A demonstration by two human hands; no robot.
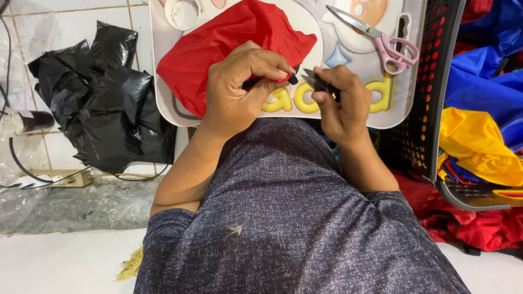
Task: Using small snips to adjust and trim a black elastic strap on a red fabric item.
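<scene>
left hand (239,87) pinches red cloth's (229,43) black end (293,79); right hand (340,100) grips snips (316,80) just beside, tips pointing left toward it.

Small table (163,103) ahead of the person, just past the lap. On it: cloth (229,49) at left-centre, a roll of tape (182,13) at the far left corner, scissors (381,41) far right. Left hand (239,87) rests on the cloth's near edge — right hand (340,103) just beside it, to the right. Crumpled plastic bag (103,98) on the floor left of the table; basket (430,109) right of it, with fabric pieces (479,109) inside.
</scene>
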